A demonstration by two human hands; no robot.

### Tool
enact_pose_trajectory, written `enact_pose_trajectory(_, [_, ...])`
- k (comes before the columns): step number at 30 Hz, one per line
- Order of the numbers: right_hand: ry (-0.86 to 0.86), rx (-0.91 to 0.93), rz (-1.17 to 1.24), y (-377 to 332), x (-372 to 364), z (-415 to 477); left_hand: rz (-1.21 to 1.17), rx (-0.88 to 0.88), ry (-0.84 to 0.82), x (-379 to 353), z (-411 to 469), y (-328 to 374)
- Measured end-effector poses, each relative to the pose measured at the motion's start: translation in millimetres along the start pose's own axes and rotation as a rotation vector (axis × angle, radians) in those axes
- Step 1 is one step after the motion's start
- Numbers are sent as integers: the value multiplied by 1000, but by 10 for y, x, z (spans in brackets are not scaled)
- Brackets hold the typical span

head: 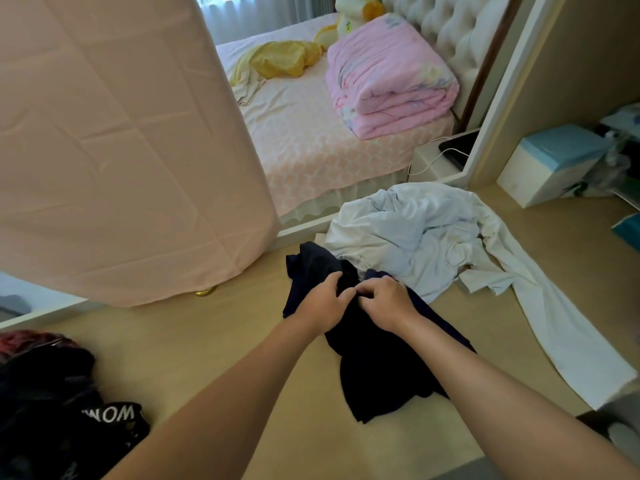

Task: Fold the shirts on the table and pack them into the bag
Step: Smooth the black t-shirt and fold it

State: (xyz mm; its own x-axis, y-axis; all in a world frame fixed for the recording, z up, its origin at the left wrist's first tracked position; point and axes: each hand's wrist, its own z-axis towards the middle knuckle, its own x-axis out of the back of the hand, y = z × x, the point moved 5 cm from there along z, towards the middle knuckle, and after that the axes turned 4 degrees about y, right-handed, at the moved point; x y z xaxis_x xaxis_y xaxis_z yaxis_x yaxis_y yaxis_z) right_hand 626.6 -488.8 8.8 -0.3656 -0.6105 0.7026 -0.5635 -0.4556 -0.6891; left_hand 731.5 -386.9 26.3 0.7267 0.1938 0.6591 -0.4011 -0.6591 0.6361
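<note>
A crumpled dark navy shirt [377, 368] lies in the middle of the beige table [214, 355]. My left hand [323, 301] and my right hand [384, 299] meet side by side on its upper part, both pinching the fabric. Just behind it and to the right sprawls a rumpled pile of white and pale blue shirts [415, 237], one long white piece trailing toward the right front edge. A black bag [52, 410] with white lettering sits at the front left corner, dark clothing bunched in and around it.
A pink cloth [114, 140] hangs over the left back of the table. A mirror behind the table reflects a bed with a folded pink quilt [388, 81]. A white and blue box [550, 164] stands at the right, a teal object [628, 230] near the right edge.
</note>
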Motion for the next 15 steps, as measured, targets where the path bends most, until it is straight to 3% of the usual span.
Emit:
enact_pose_trajectory(4, [-46, 14, 394, -180, 59, 5, -487, 151, -3, 61, -4, 37])
enact_pose_trajectory(6, [-68, -7, 418, -169, 74, 14, -465, 94, -8, 154, -30, 4])
enact_pose_trajectory(8, [-140, -18, 257, -145, 70, -10, -347, 63, 33, 259, -72, -64])
enact_pose_trajectory(11, [-288, 118, -325, -197, 16, -62, -335, 88, 146, 442, -166, -114])
enact_pose_trajectory(12, [-289, 133, -420, -215, -3, -68, -355, 102, 167, 497, -209, -132])
enact_pose_trajectory(15, [-196, 50, -328, -271, -9, -8, -447, 209, 183, 619, -276, -327])
